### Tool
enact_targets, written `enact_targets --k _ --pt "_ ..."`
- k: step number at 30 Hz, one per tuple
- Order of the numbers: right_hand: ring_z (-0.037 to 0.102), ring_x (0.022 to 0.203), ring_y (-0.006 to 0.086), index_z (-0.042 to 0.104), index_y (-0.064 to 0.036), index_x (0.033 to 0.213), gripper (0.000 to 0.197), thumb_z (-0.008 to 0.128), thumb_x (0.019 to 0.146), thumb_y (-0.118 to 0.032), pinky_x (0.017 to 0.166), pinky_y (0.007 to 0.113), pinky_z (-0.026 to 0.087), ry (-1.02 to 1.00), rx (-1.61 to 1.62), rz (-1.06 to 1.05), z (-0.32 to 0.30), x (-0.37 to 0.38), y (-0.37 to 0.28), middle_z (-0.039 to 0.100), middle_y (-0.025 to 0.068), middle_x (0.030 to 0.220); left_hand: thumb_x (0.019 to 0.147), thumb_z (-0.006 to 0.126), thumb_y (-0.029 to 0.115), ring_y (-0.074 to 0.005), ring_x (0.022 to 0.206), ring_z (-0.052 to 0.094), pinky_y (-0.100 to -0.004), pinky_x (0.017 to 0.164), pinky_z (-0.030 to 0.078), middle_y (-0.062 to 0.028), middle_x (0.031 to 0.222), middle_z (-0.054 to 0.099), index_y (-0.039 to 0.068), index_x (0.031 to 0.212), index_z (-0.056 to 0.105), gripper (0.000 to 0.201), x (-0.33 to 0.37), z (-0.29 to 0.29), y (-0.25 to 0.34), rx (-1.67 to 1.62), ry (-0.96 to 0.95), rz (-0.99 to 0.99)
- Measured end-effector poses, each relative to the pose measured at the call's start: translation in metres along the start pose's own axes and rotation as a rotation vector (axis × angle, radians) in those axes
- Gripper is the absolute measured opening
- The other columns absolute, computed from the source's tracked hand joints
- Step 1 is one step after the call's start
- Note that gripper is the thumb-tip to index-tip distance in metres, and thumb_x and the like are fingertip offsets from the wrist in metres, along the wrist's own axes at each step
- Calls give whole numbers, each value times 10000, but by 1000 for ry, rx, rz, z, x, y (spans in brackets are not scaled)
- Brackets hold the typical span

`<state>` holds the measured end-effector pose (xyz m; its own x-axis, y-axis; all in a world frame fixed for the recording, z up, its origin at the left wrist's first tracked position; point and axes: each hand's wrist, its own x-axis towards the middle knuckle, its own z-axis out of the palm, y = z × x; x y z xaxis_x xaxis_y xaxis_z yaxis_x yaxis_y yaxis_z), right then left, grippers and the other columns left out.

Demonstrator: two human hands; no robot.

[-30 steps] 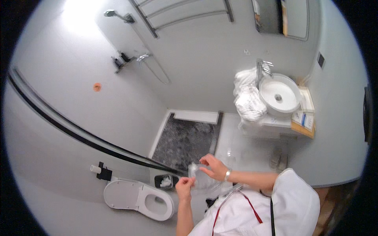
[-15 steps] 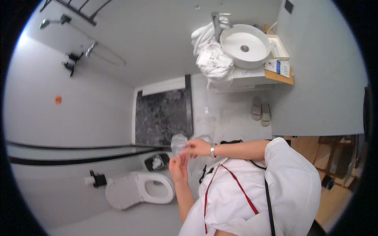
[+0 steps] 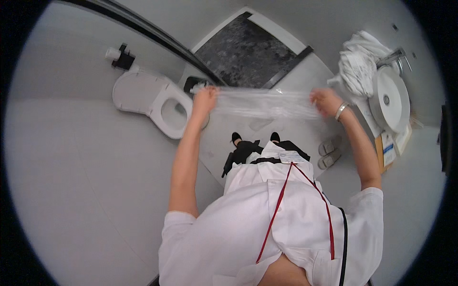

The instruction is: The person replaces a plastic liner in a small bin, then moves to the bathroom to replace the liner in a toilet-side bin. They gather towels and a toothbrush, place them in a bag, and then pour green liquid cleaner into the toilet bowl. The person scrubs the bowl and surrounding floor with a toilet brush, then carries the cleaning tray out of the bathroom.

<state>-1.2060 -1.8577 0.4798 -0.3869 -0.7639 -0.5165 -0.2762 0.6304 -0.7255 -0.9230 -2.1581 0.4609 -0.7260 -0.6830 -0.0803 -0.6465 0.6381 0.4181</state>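
A clear plastic bag (image 3: 265, 102) is stretched sideways between my two hands, in front of me and above the floor. My left hand (image 3: 205, 100) is closed on one end of it, near the toilet. At the other end, my right hand (image 3: 327, 101) grips the bag with bent fingers, and a silver bracelet is on that wrist. The plastic is slightly smeared by motion. Behind my left hand a small black waste bin (image 3: 194, 84) with something white in it is partly hidden.
An open-seated toilet (image 3: 152, 102) stands on the left, a paper holder (image 3: 123, 58) on the wall beyond. The dark shower floor (image 3: 248, 50) lies ahead. On the right are a round basin (image 3: 391, 99), bundled white towels (image 3: 359, 66) and grey slippers (image 3: 329, 151).
My hands have moved apart, from close together to wide, and the crumpled plastic bag is pulled out between them. My view has turned toward the toilet side.
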Motion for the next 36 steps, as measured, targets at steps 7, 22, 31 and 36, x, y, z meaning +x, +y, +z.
enact_targets --k 7,22,31,36 --pt "590 747 153 610 -31 996 223 468 914 -182 690 254 490 781 288 -819 -61 23 -50 622 71 859 830 532 163 -259 847 605 -379 761 471 -128 870 649 52 922 642 181 17 -27 35 87 115 219" --pt "266 1314 356 208 -111 1419 1074 777 592 -492 1067 421 264 149 -503 -719 134 53 -38 224 207 1447 890 470 259 -409 841 577 -464 717 446 -226 866 609 64 963 633 264 -81 33 4 -148 -29 -283" --pt "630 731 289 601 -102 964 213 507 776 -62 628 393 499 303 -780 -614 119 103 -20 641 115 830 836 502 173 -360 813 612 -454 703 480 -177 901 639 64 931 632 195 -134 58 -54 130 61 -391" --pt "632 728 303 591 -147 999 222 511 798 -97 606 424 498 487 -874 -365 72 90 28 651 105 823 834 528 183 -360 849 610 -444 737 476 -204 922 634 39 1037 618 265 -188 69 -123 -84 59 -820"
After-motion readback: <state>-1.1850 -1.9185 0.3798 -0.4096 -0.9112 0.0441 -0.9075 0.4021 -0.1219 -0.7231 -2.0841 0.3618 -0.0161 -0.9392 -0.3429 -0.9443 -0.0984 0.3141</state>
